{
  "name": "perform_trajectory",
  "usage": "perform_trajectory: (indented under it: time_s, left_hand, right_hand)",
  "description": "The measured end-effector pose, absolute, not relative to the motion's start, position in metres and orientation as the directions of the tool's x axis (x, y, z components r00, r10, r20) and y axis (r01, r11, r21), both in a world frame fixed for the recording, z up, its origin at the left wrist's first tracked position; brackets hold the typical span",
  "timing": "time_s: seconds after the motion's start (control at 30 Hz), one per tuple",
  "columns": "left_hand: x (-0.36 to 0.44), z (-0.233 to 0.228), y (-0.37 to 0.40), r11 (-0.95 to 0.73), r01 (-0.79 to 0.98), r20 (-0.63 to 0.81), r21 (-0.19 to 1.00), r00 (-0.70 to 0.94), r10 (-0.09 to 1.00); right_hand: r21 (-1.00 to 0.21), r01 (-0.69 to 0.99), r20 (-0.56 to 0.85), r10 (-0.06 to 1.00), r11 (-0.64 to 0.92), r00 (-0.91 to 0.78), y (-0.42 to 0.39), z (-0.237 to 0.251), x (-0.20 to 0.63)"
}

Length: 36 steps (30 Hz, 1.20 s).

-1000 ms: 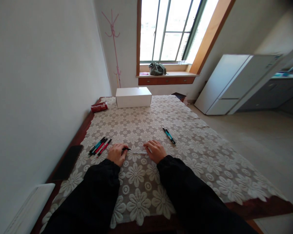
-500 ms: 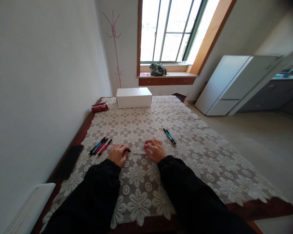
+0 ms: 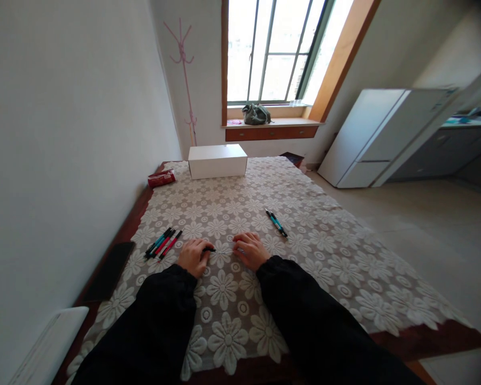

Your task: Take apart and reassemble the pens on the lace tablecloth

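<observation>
1. There's a thin pen (image 3: 220, 249) lying flat on the lace-covered desk (image 3: 304, 256), right in front of the person, stretched sideways between both hands. It has a dark tip at the left end and a pale, skinny middle.
2. The left hand (image 3: 192, 256) has its fingers pinched together on the dark end of the pen, knuckles resting on the cloth.
3. The right hand (image 3: 249, 248) covers the other end, fingers curled down over it. Can't really tell how tight that grip is, the end is hidden under the hand.
4. Both arms are in black sleeves (image 3: 304, 315) coming in from 6 o'clock.
5. At about 9 o'clock from the left hand, just beside it, there's a little bunch of teal and red pens (image 3: 163, 243) lying side by side.
6. At roughly 2 o'clock from the right hand, near but apart, a pair of teal pens (image 3: 276, 223).
7. Way off at 12 o'clock, a white box (image 3: 217, 161) at the far edge of the desk, with a red packet (image 3: 161, 178) to its left.
8. A dark flat thing (image 3: 106, 271) sits on the bare wood at the left edge.
</observation>
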<state>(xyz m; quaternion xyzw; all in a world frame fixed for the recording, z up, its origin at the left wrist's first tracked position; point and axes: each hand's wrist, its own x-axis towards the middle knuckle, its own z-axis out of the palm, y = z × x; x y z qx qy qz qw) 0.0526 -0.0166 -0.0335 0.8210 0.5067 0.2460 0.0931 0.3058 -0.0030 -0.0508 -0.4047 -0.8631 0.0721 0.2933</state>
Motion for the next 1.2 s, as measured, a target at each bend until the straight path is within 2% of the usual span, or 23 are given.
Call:
perform_trajectory:
  time_s: [0.2,0.33,0.43,0.53,0.67,0.8,0.9,1.2]
  left_hand:
    - [0.055,-0.031,-0.018,-0.481,0.768,0.336,0.423,0.360,0.870]
    - [0.055,-0.030,-0.018,-0.479,0.761,0.331,0.437,0.359,0.872]
    - [0.055,-0.029,-0.018,-0.472,0.758,0.321,0.451,0.356,0.878]
    - [0.055,-0.028,-0.019,-0.470,0.752,0.330,0.462,0.346,0.878]
    - [0.056,-0.027,-0.020,-0.466,0.753,0.339,0.464,0.336,0.879]
    - [0.056,-0.029,-0.020,-0.479,0.742,0.344,0.469,0.346,0.873]
    - [0.056,-0.030,-0.019,-0.483,0.738,0.342,0.470,0.352,0.871]
    - [0.056,-0.026,-0.020,-0.486,0.742,0.305,0.461,0.382,0.872]
  right_hand:
    - [-0.451,0.616,0.503,0.753,0.647,-0.423,-0.004,-0.047,0.304]
    - [-0.674,0.481,0.512,0.824,0.560,-0.241,-0.003,-0.045,0.303]
    - [-0.848,0.297,0.427,0.898,0.438,-0.106,0.000,-0.048,0.303]
    - [-0.911,0.189,0.352,0.930,0.366,-0.103,0.002,-0.052,0.303]
    - [-0.848,0.314,0.386,0.904,0.427,-0.186,-0.001,-0.052,0.302]
    - [-0.649,0.513,0.453,0.827,0.562,-0.333,-0.006,-0.045,0.300]
    - [-0.516,0.591,0.437,0.783,0.621,-0.442,-0.008,-0.042,0.299]
    - [-0.454,0.640,0.387,0.784,0.620,-0.485,-0.007,-0.045,0.300]
